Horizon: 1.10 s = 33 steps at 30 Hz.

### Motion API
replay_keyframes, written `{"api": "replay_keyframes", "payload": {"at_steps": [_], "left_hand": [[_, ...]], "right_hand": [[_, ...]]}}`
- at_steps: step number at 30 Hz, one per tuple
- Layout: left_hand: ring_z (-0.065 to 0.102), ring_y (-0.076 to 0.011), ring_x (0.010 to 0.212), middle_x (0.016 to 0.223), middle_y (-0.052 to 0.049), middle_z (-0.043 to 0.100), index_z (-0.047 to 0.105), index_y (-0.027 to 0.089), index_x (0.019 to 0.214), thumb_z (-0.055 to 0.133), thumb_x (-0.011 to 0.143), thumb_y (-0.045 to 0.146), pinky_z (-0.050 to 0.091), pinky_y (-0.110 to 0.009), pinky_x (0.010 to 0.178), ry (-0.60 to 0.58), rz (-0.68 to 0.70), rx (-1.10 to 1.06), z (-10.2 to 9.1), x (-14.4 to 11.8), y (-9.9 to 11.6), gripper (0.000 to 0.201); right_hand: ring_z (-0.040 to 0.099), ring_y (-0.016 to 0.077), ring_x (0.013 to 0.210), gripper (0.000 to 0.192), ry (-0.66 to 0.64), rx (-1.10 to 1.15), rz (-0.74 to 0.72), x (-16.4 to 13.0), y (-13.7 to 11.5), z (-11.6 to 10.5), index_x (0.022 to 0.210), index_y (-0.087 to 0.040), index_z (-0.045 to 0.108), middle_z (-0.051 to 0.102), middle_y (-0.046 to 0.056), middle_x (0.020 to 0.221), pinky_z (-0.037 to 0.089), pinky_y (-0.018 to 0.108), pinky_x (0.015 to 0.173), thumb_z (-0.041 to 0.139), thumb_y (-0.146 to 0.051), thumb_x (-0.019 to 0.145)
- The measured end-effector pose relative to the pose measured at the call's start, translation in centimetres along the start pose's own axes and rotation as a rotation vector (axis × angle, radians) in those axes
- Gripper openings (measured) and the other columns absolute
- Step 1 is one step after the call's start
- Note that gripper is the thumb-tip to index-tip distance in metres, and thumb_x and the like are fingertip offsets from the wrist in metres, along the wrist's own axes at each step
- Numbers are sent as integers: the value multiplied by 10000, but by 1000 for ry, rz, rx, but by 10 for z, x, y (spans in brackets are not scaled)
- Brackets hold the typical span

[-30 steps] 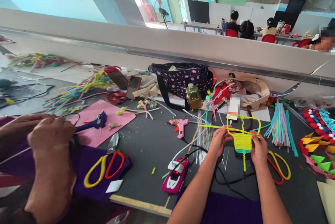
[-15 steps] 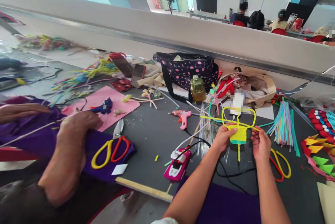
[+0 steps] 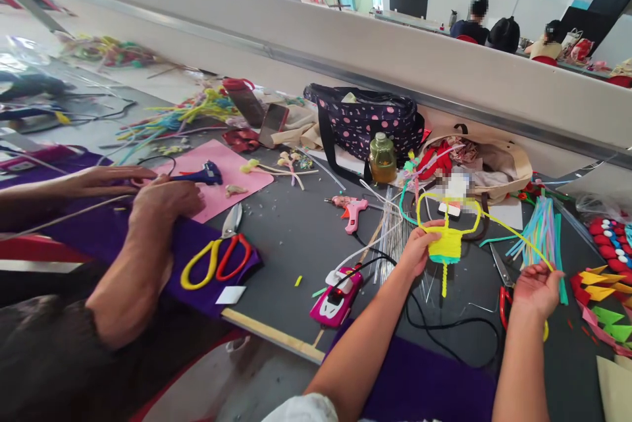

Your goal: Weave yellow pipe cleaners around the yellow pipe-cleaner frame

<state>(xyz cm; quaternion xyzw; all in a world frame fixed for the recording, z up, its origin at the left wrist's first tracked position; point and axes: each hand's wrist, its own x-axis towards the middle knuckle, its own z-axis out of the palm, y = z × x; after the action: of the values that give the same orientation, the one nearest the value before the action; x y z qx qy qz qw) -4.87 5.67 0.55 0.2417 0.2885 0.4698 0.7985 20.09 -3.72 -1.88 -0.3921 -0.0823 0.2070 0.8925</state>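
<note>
Yellow woven basket (image 3: 446, 245) sits centre-right, pinched in our left hand (image 3: 417, 252) to steady it; our right hand (image 3: 536, 285) grips its loose yellow strand (image 3: 513, 236), pulled taut toward lower right.

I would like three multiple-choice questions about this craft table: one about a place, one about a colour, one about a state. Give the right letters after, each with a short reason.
1. Where does the pink glue gun lie?
A. on the dark table top, left of the woven yellow piece
B. inside the dotted bag
C. on the pink sheet

2. What colours are the handles of the scissors on the purple cloth?
A. blue and green
B. yellow and red
C. both black

3. What is the right hand doing?
A. resting flat on the table
B. pinching the end of a yellow strand
C. gripping scissors

Answers: 1 A, it lies on the bare table. 2 B, one loop is yellow, the other red. 3 B, the yellow strand runs from the woven yellow piece, held by the left hand, to its fingertips.
</note>
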Motion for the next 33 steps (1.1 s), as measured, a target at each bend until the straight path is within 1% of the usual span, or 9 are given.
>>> {"api": "replay_keyframes", "payload": {"at_steps": [4,7,11,15,18,24,29,31,33], "left_hand": [[690,-243,794,867,-99,739,688,124,991,782,544,230,512,-319,727,55,35,-10,1,0,2,469],[691,-242,794,846,-88,737,676,131,992,784,554,248,513,-313,715,100,51,2,1,0,2,466],[688,-230,755,818,-72,730,654,143,967,810,545,251,509,-302,681,92,36,35,2,-1,-2,462],[678,-209,703,817,-61,720,639,155,960,851,523,278,502,-299,668,56,33,77,3,-2,-6,501],[673,-193,701,841,-58,714,639,155,980,870,504,271,498,-294,684,16,41,110,3,-4,-6,542],[677,-211,756,901,-63,723,631,173,1005,885,509,258,502,-321,735,-84,6,108,5,-6,-6,565],[678,-206,745,840,-88,724,659,135,903,766,667,507,492,-290,706,16,30,69,6,-4,-7,453],[678,-212,745,817,-89,722,662,131,857,741,685,532,490,-285,689,50,35,60,6,-3,-7,443],[675,-204,725,788,-76,718,661,137,842,774,664,489,486,-279,678,50,42,54,7,-3,-7,411]], "right_hand": [[415,65,465,417,-15,-13,-42,20,-19,-17,616,-193,483,402,-55,576,356,197,429,602,-518,847],[381,69,443,421,22,-11,-65,24,-27,-20,605,-202,462,368,-56,564,335,197,398,569,-509,871],[398,58,472,334,-29,29,34,9,-21,-3,673,-193,516,406,-61,590,343,181,412,679,-450,810],[441,68,492,312,-153,-130,114,-18,-5,20,747,-186,558,473,-55,609,337,201,413,723,-451,756],[469,73,501,325,-187,-217,148,-32,4,30,795,-171,581,525,-48,611,347,206,426,724,-461,754],[480,77,493,329,-128,-270,87,-32,4,29,799,-166,591,558,-40,607,354,208,425,709,-471,762],[455,67,491,330,-124,-240,95,-27,1,26,775,-168,587,504,-62,573,344,189,420,736,-459,739],[452,66,499,325,-118,-218,100,-27,1,27,763,-164,593,507,-58,570,342,183,422,751,-446,727],[449,68,503,317,-116,-205,109,-27,0,27,756,-162,599,508,-55,562,340,181,424,754,-438,725]]}}
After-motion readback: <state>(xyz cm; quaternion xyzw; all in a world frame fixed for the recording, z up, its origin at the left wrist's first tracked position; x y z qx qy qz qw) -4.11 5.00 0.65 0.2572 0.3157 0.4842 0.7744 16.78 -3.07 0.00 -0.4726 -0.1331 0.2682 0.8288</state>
